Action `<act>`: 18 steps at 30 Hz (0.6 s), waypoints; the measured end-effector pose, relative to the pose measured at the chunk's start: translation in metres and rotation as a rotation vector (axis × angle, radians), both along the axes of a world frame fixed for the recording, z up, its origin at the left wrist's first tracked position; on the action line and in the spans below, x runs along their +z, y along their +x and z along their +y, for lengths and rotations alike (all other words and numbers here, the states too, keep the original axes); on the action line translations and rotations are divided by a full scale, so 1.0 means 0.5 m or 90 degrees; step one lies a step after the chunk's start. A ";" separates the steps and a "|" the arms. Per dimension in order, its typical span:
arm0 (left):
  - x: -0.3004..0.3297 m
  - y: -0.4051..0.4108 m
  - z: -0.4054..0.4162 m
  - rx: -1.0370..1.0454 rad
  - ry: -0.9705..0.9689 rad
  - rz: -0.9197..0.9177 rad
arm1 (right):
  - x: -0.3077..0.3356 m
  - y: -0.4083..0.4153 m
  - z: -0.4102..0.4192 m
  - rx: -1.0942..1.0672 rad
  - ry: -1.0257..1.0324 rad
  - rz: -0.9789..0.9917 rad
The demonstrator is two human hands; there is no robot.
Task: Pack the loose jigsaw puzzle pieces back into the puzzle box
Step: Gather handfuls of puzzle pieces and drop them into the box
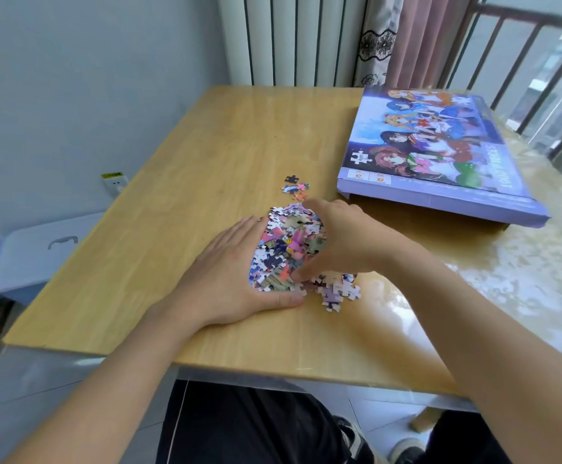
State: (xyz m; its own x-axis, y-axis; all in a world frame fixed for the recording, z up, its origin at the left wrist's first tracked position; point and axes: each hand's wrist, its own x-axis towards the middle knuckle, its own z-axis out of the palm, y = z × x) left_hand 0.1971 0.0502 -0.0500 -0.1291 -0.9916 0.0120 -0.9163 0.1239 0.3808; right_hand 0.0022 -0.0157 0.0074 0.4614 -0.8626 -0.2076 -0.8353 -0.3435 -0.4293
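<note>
1. Wooden table (206, 155), pale and glossy, carries everything; to the right its surface turns to a shiny marbled pattern.
2. Lilac puzzle box (440, 155) lies flat at the far right of the table with its printed cartoon lid facing up. Its long axis runs from the near right corner away toward the far left, and its near short end faces the hands. It appears closed, the lid sitting a little raised on the base.
3. Right hand (346, 239) is cupped on its edge against the right side of the pile, fingers curved around the heap's far rim. It holds nothing clamped; it walls the pieces in.
4. Left hand (232, 272) mirrors it on the left side, fingers nearly straight and together, thumb laid along the near edge of the heap. The two hands stand apart with the pile between them.
5. Heap of jigsaw pieces (286, 252) sits between the palms, near the table's middle, mounded and mixed in colour.
6. Spilled pieces (336, 289) lie just outside the cup, near the right wrist.
7. Stray pieces (294, 187), a small cluster, rest beyond the fingertips, apart from the heap.
8. Judging the move ahead: the box lies forward and to the right of the heap, so the right hand is nearer to it. The lid looks as though it must come off before any scooped load can go in, and both hands are busy with the pile.
</note>
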 end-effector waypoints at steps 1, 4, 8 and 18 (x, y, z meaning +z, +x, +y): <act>0.000 -0.002 0.001 -0.001 -0.005 0.002 | 0.004 -0.001 -0.002 -0.018 0.034 -0.036; 0.003 -0.013 0.005 0.000 -0.023 0.010 | 0.015 -0.021 -0.007 -0.089 0.060 -0.083; -0.004 -0.036 0.004 0.015 -0.038 0.045 | 0.012 -0.025 0.004 -0.122 0.006 0.046; 0.000 -0.065 -0.009 0.021 -0.041 0.097 | 0.048 0.024 -0.002 -0.170 0.089 0.024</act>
State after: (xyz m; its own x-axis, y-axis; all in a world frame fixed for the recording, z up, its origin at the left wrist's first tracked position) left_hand 0.1647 0.0458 -0.0500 -0.0878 -0.9918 0.0925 -0.8527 0.1228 0.5078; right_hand 0.0143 -0.0168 0.0311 0.2110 -0.9142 -0.3460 -0.9047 -0.0486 -0.4234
